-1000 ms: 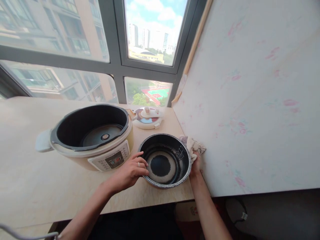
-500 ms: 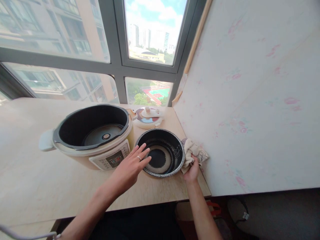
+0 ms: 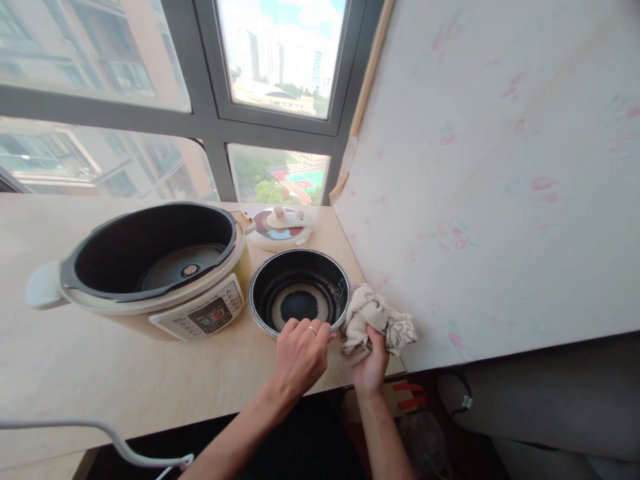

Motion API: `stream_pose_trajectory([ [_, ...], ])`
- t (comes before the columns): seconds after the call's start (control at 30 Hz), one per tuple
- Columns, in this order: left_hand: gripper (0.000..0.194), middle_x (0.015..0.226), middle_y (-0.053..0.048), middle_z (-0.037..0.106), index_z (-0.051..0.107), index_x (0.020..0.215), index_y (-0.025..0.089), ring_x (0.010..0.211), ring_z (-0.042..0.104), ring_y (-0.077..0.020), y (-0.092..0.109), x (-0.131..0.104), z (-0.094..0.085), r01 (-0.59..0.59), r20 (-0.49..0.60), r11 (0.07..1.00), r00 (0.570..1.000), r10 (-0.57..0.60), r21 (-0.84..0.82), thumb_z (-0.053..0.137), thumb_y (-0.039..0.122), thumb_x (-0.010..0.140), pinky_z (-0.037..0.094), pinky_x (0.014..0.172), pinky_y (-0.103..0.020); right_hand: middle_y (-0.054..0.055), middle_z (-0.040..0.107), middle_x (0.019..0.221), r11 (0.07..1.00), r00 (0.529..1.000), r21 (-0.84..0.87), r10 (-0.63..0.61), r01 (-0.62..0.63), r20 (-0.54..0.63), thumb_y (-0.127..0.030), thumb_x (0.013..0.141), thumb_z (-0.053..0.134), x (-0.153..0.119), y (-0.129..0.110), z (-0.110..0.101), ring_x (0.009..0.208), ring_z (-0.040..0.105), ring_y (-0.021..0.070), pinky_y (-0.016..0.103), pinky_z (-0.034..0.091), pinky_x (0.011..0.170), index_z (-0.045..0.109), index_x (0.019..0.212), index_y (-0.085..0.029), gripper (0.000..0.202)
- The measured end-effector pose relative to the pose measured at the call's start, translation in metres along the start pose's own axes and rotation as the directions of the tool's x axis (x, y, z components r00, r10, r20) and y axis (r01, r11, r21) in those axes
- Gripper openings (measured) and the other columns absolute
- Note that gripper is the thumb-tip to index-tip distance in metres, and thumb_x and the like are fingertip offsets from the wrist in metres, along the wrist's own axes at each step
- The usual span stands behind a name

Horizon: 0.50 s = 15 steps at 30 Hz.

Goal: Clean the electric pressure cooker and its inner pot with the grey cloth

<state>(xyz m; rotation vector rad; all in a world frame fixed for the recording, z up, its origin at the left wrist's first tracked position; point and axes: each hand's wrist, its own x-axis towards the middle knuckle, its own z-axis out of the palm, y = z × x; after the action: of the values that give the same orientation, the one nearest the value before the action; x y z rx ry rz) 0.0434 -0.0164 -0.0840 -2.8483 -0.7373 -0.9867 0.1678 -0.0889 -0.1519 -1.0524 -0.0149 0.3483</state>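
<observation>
A black inner pot (image 3: 300,303) with a worn, pale ring on its floor stands on the wooden top. My left hand (image 3: 303,357), wearing a ring, is closed over the pot's near right rim; its fingertips are hidden behind the knuckles. Just right of the pot, my right hand (image 3: 373,363) grips a crumpled beige cloth (image 3: 367,317) with a dark pattern. The cloth lies close against the pot's side. On the left sits the open cooker body (image 3: 200,317), its black cavity bare and its control panel facing me.
Behind the pot lies the cooker's lid (image 3: 283,230), by the window. A floral-patterned wall (image 3: 475,200) bounds the right side. A pale cable (image 3: 105,433) crosses the front left corner. Bags with an orange strap (image 3: 410,395) are below the front edge.
My left hand has gone from spread over the pot's left side to closed at its near rim. My right hand and the cloth came slightly nearer. The view shifted right.
</observation>
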Motion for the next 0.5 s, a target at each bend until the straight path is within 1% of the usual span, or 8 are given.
stream_pose_trajectory([
  [0.03, 0.025, 0.065, -0.002, 0.061, 0.061, 0.076, 0.020, 0.061, 0.054, -0.0190, -0.005, 0.000, -0.005, -0.001, -0.047, 1.000, 0.999, 0.000, -0.015, 0.051, 0.023, 0.099, 0.031, 0.060, -0.038, 0.000, 0.075, 0.108, 0.999, 0.998, -0.025, -0.045, 0.044, -0.035, -0.032, 0.077, 0.073, -0.009, -0.001, 0.002, 0.103, 0.071, 0.0181, 0.032, 0.058, 0.092, 0.071, 0.112, -0.022, 0.037],
  [0.07, 0.024, 0.064, -0.001, 0.061, 0.062, 0.078, 0.020, 0.061, 0.053, -0.0183, -0.011, 0.001, -0.010, -0.004, -0.087, 0.999, 0.996, 0.001, -0.035, 0.051, 0.023, 0.099, 0.031, 0.061, -0.037, 0.000, 0.075, 0.113, 0.994, 0.994, -0.049, -0.099, 0.097, -0.036, -0.029, 0.076, 0.073, -0.017, -0.001, 0.005, 0.108, 0.069, 0.0188, 0.033, 0.056, 0.096, 0.070, 0.117, -0.022, 0.041],
  [0.13, 0.020, 0.064, -0.001, 0.063, 0.063, 0.080, 0.020, 0.061, 0.054, -0.0172, -0.022, 0.002, -0.020, -0.015, -0.148, 0.996, 0.989, 0.002, -0.088, 0.052, 0.021, 0.097, 0.031, 0.062, -0.037, 0.002, 0.072, 0.123, 0.979, 0.981, -0.076, -0.191, 0.191, -0.001, -0.025, 0.075, 0.073, -0.029, -0.001, 0.012, 0.119, 0.065, 0.0205, 0.035, 0.052, 0.102, 0.068, 0.122, -0.023, 0.047],
  [0.23, 0.015, 0.066, -0.001, 0.066, 0.064, 0.082, 0.021, 0.060, 0.055, -0.0160, -0.037, 0.005, -0.033, -0.009, -0.215, 0.980, 0.976, -0.035, -0.197, 0.055, 0.022, 0.095, 0.032, 0.062, -0.036, 0.003, 0.069, 0.128, 0.957, 0.959, -0.062, -0.282, 0.284, 0.040, -0.022, 0.072, 0.074, -0.029, -0.002, 0.025, 0.129, 0.057, 0.0229, 0.036, 0.047, 0.108, 0.070, 0.118, -0.021, 0.046],
  [0.3, 0.015, 0.064, 0.000, 0.066, 0.064, 0.082, 0.021, 0.058, 0.054, -0.0151, -0.045, 0.007, -0.037, 0.014, -0.249, 0.960, 0.965, -0.087, -0.281, 0.055, 0.022, 0.094, 0.032, 0.061, -0.035, 0.004, 0.071, 0.122, 0.951, 0.950, -0.036, -0.304, 0.307, 0.070, -0.024, 0.070, 0.072, -0.014, -0.006, 0.037, 0.128, 0.058, 0.0241, 0.037, 0.048, 0.107, 0.071, 0.112, -0.021, 0.042],
  [0.37, 0.016, 0.062, 0.000, 0.064, 0.064, 0.081, 0.021, 0.056, 0.052, -0.0145, -0.050, 0.007, -0.038, 0.040, -0.275, 0.933, 0.950, -0.147, -0.359, 0.056, 0.022, 0.094, 0.032, 0.060, -0.034, 0.003, 0.073, 0.111, 0.956, 0.949, -0.008, -0.289, 0.292, 0.125, -0.027, 0.070, 0.070, 0.009, -0.012, 0.052, 0.119, 0.062, 0.0239, 0.037, 0.052, 0.101, 0.071, 0.106, -0.020, 0.037],
  [0.43, 0.016, 0.059, 0.001, 0.061, 0.064, 0.079, 0.020, 0.055, 0.050, -0.0141, -0.055, 0.006, -0.036, 0.055, -0.299, 0.904, 0.934, -0.197, -0.424, 0.056, 0.021, 0.093, 0.032, 0.059, -0.033, 0.001, 0.074, 0.099, 0.961, 0.945, 0.014, -0.275, 0.277, 0.176, -0.029, 0.071, 0.068, 0.038, -0.020, 0.070, 0.107, 0.066, 0.0206, 0.033, 0.054, 0.095, 0.070, 0.099, -0.020, 0.030],
  [0.5, 0.017, 0.058, 0.001, 0.059, 0.064, 0.078, 0.020, 0.055, 0.049, -0.0138, -0.059, 0.005, -0.034, 0.062, -0.314, 0.872, 0.919, -0.239, -0.485, 0.056, 0.021, 0.093, 0.032, 0.060, -0.033, -0.002, 0.072, 0.088, 0.971, 0.942, 0.006, -0.233, 0.239, 0.242, -0.028, 0.070, 0.069, 0.067, -0.027, 0.090, 0.095, 0.068, 0.0158, 0.028, 0.054, 0.090, 0.068, 0.091, -0.020, 0.022],
])
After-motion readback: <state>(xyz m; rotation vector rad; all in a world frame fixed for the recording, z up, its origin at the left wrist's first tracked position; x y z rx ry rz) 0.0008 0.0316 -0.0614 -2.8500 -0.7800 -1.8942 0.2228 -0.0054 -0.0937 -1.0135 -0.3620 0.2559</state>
